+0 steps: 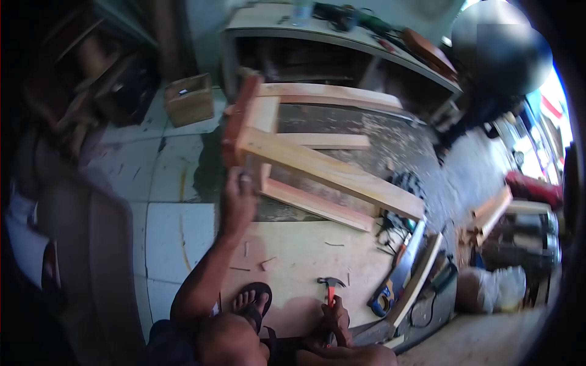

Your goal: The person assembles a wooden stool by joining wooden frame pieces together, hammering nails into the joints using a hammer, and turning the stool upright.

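I have the wooden frame [342,174] ahead of me, its long rails stretching away to the right; the left hand [238,204] has its fingers clasped on the lower end of the reddish board [239,131], seemingly to steady it. In the right hand [337,320], low by the knees, the fingers grasp the hammer [331,293] by its handle, head up, probably to keep it clear of the wood. The saw [400,274] lies off to the right, likely for easy reach.

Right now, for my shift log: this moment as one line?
left hand: at wooden frame; right hand: grips claw hammer; handsaw: beside wooden strip
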`<state>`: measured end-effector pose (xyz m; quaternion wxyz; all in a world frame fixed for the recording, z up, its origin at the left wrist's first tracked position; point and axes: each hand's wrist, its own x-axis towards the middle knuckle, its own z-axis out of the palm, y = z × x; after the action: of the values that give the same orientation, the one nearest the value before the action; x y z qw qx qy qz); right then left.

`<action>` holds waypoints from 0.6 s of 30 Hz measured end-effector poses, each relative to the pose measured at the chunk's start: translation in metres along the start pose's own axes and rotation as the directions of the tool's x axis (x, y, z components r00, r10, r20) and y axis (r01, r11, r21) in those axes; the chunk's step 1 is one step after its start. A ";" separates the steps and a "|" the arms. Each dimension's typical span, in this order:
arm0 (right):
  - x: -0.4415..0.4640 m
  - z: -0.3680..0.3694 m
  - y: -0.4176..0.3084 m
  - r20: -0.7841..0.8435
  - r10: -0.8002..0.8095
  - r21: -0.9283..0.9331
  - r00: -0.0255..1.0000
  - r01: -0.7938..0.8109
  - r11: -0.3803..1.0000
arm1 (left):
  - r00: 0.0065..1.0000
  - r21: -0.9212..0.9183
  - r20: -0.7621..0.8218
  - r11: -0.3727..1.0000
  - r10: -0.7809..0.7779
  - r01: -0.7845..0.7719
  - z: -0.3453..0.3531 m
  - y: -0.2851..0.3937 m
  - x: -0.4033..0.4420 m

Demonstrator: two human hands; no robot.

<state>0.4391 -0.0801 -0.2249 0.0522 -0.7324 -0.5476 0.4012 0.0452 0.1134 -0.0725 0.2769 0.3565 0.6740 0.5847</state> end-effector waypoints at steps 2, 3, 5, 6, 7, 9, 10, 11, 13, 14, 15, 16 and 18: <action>0.013 -0.003 -0.018 0.012 0.001 0.081 1.000 -0.002 0.997 | 0.996 -0.094 0.036 0.992 -0.083 0.086 -0.001 0.019 -0.004; 0.013 -0.012 -0.027 0.066 0.049 0.162 0.997 -0.059 0.985 | 0.992 -0.135 0.090 0.986 -0.087 0.099 0.000 0.020 -0.001; 0.011 -0.035 -0.058 0.123 0.085 0.226 0.989 -0.112 0.968 | 0.987 -0.182 0.134 0.977 -0.086 0.109 0.004 0.024 0.005; 0.011 -0.046 -0.070 0.131 0.018 0.229 0.991 -0.048 0.972 | 0.989 -0.157 0.130 0.983 -0.071 0.092 0.006 0.026 0.009; 0.010 -0.058 -0.085 0.137 -0.044 0.231 0.990 0.012 0.973 | 0.990 -0.134 0.130 0.988 -0.060 0.077 0.009 0.028 0.014; 0.001 -0.083 -0.126 0.168 -0.205 0.502 0.964 0.095 0.860 | 0.987 -0.107 0.106 0.986 -0.118 0.129 0.013 0.029 0.022; -0.003 -0.103 -0.153 0.285 -0.188 0.428 0.940 0.051 0.902 | 0.997 0.023 0.022 0.997 -0.067 0.067 0.015 0.022 0.027; -0.007 -0.116 -0.173 0.311 -0.156 0.379 0.937 0.028 0.925 | 0.999 0.154 -0.051 0.988 -0.005 0.012 0.017 0.020 0.030; 0.003 -0.130 -0.200 0.261 -0.202 0.130 0.944 0.173 0.976 | 0.996 0.215 -0.059 0.975 0.069 -0.055 0.014 0.023 0.032; 0.011 -0.130 -0.209 0.117 -0.456 -0.009 0.882 0.460 0.888 | 0.990 0.289 -0.059 0.951 0.128 -0.106 0.011 0.022 0.030; 0.016 -0.132 -0.222 0.061 -0.553 -0.015 0.831 0.555 0.832 | 0.990 0.285 -0.063 0.953 0.123 -0.100 0.009 0.022 0.028; 0.011 -0.139 -0.251 0.060 -0.505 0.081 0.861 0.500 0.862 | 0.982 0.295 -0.051 0.942 0.181 -0.158 0.009 0.023 0.027; 0.003 -0.144 -0.304 0.039 -0.507 0.197 0.861 0.490 0.849 | 0.972 0.313 -0.037 0.926 0.233 -0.210 0.008 0.018 0.025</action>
<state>0.3011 0.0947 0.0275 0.1961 -0.5384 -0.6820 0.4544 0.0394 0.1397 -0.0551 0.1255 0.4473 0.7217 0.5132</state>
